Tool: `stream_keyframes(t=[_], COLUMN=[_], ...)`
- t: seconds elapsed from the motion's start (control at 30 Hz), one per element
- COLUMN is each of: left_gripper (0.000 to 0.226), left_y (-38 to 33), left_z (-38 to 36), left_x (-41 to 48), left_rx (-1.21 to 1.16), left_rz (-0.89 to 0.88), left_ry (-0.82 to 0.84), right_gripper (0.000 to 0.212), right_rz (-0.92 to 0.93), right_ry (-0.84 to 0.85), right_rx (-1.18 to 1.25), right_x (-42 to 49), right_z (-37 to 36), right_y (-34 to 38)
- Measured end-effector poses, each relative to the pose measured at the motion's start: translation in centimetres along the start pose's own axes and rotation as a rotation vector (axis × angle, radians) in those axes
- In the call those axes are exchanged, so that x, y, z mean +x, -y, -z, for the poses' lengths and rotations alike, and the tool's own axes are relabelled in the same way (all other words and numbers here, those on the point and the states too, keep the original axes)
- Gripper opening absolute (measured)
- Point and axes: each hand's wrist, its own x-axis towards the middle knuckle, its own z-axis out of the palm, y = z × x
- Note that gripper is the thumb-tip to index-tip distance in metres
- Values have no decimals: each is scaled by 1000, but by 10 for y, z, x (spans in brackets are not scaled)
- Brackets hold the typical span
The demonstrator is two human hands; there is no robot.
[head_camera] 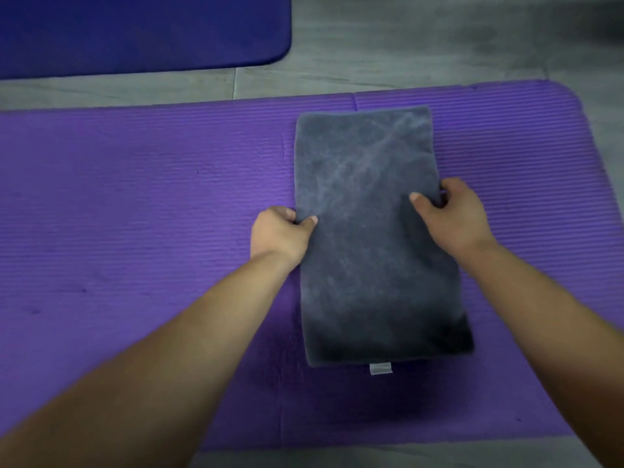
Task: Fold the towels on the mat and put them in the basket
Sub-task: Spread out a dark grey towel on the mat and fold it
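Left hand (pixel 282 236) and right hand (pixel 450 211) fingers pinch the grey towel (pixel 374 238) edges; uneven lifting risks a skewed fold.

Grey towel (pixel 374 238) lies flat on purple mat (pixel 152 204) on floor (pixel 405 45).

The light was dim and flat, the picture soft and grainy. A dark shadow lay over the near end of the towel (pixel 371 231) and the mat (pixel 135 197) there. The forearms blurred and stretched toward the bottom corners.
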Motion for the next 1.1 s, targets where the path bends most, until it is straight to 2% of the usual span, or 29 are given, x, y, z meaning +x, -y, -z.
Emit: stream_keyframes(t=[0.2,0.3,0.37,0.43,0.53,0.6,0.73,0.8,0.87,0.93,0.97,1.03,1.1], left_gripper=[31,31,31,27,26,32,37,32,27,23,25,37,53], left_y=[34,55,63,68,78,88,103,115,116,102,91,77,73], left_z=[44,78,99,117,137,144,153,143,115,86,79,81,103], left_x=[15,21,27,33,41,40,10,-22,-66,-100,-107,-100,-85], left_rx=[-74,-35,-20,22,61,75,73,-19,-349,-631,-689,-660,-533], left_rz=[68,60,48,45,58,96,202,268,457,657,719,755,724], left_ry=[1,-58,-104,-162,-216,-194,-144,-75,98,289,369,436,469], right_gripper=[36,36,43,49,53,56,29,19,4,10,14,19,23], right_rz=[70,80,51,18,-102,-71,63,163,298,444,500,571,566], right_ry=[-15,38,66,128,315,362,415,348,363,446,487,536,552], right_rx=[127,134,139,130,224,116,78,20,-50,-155,-220,-320,-387], right_x=[-24,-34,-37,-42,-59,-75,-78,-55,-30,-9,-3,6,12], right_z=[-37,-63,-74,-79,-86,-95,-111,-118,-120,-124,-125,-126,-122], right_y=[25,45,58,67,75,74,88,98,117,138,149,166,173])
